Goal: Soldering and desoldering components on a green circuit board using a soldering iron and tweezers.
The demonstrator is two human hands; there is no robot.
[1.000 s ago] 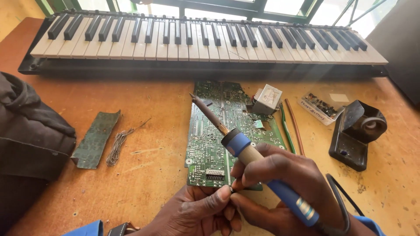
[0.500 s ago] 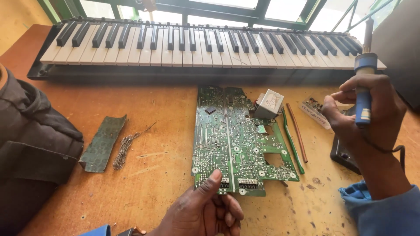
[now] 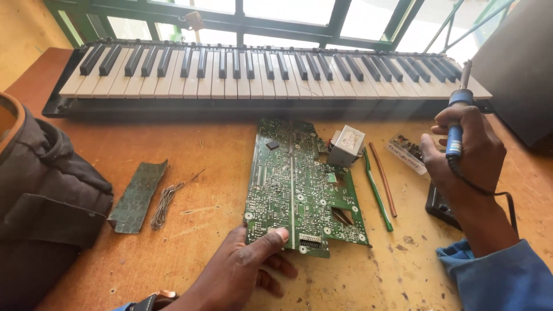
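Pinching the green circuit board [image 3: 299, 187] at its near edge, left hand [image 3: 245, 268]; right hand [image 3: 466, 152] grips an upright soldering iron [image 3: 456, 124].

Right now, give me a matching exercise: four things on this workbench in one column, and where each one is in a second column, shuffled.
Things:
1. soldering iron
2. large green circuit board
3. coil of solder wire
4. piano keyboard

Places:
A. along the far edge of the table, under the window
B. raised upright in the right hand
C. flat mid-table, near corner pinned under the left hand
D. beside a small green board strip, left of centre

Pairs: 1-B, 2-C, 3-D, 4-A
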